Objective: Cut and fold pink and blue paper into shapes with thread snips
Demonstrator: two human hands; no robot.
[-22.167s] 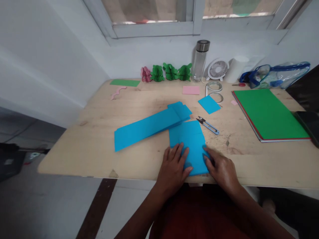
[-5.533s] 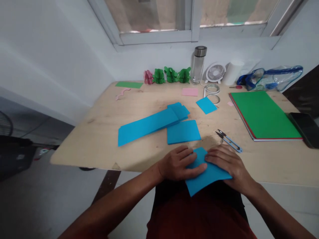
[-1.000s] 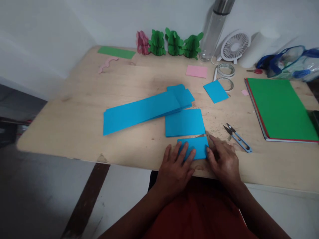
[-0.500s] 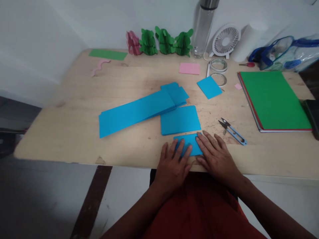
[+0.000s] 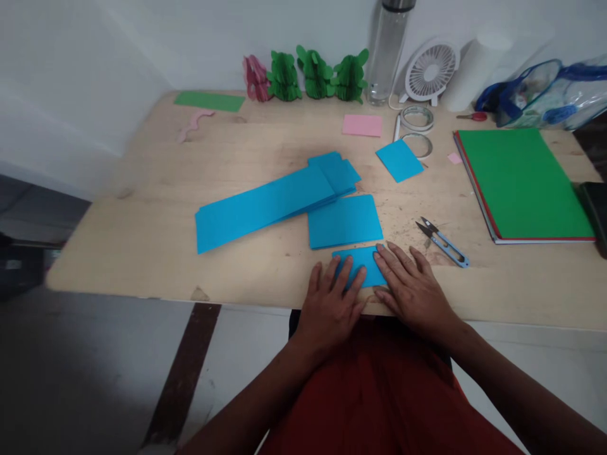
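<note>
A small blue paper piece [image 5: 367, 268] lies flat near the table's front edge, partly covered by my fingers. My left hand [image 5: 329, 300] rests on its left part with fingers spread. On its right end lies my right hand [image 5: 415, 287], flat, fingers stretched out. Just beyond sits a blue paper rectangle [image 5: 345, 222], apparently layered. Long blue paper strips [image 5: 263, 205] slant away to the left, their right end overlapping more blue pieces [image 5: 339, 172]. A single blue paper square [image 5: 399, 160] is farther back. Thread snips [image 5: 443, 243] lie right of my right hand.
A green folder-like stack [image 5: 524, 186] occupies the right side. Along the back stand green paper figures [image 5: 315, 72], a pink one [image 5: 257, 79], a bottle [image 5: 387, 57] and a small fan [image 5: 431, 69]. Tape rolls [image 5: 417, 119] and pink paper [image 5: 362, 125] lie before them.
The view has shifted slightly, so the whole scene sits a little higher in the picture. Both hands keep their places on the small blue paper piece.
</note>
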